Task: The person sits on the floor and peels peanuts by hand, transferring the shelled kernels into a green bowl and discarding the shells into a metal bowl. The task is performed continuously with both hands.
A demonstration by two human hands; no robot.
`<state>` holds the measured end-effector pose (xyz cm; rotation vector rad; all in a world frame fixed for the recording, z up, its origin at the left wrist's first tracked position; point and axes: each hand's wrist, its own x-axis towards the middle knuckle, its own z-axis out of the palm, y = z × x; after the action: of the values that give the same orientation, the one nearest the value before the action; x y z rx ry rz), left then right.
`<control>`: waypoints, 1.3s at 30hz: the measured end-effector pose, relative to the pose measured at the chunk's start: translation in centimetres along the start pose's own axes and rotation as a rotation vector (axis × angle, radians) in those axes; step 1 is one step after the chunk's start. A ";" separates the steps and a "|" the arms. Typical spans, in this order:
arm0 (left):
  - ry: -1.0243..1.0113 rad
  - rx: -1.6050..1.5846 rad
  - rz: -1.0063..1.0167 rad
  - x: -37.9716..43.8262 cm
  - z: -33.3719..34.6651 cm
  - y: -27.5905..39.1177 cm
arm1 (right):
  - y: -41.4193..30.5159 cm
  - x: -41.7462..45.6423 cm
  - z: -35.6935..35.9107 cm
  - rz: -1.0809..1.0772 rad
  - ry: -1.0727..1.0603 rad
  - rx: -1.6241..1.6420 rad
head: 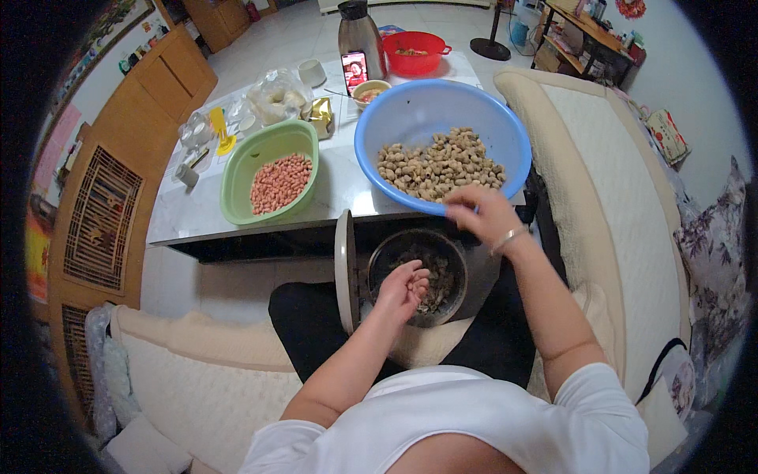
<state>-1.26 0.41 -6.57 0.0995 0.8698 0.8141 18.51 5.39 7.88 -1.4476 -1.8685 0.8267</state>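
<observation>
My left hand (405,290) is palm up with curled fingers above an open bin (441,314) that holds peanut shells (441,278). Whether anything lies in that palm is too small to tell. At the near rim of a large blue plastic basin (408,112) is my right hand (482,216), its fingers bent and blurred, with a bracelet (509,238) at the wrist. Unshelled peanuts (444,166) cover part of the basin's floor. To the left, a green plastic basin (237,183) contains shelled pink peanuts (281,183).
The bin's round lid (345,272) stands upright at its left. On the marble-topped table (343,172) are a steel thermos (361,38), a phone (355,70), a bowl (371,89), a red colander (414,59), a cup (312,73) and plastic bags (275,98). A padded sofa (598,178) runs along the right.
</observation>
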 end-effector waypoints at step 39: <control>-0.158 0.165 -0.195 -2.5 1.0 0.3 | 6.0 20.4 4.7 -0.001 -0.326 -0.748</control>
<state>-1.62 -0.80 -4.18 0.2178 0.7829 0.5445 14.22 26.05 2.36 -1.8126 -2.5986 0.3729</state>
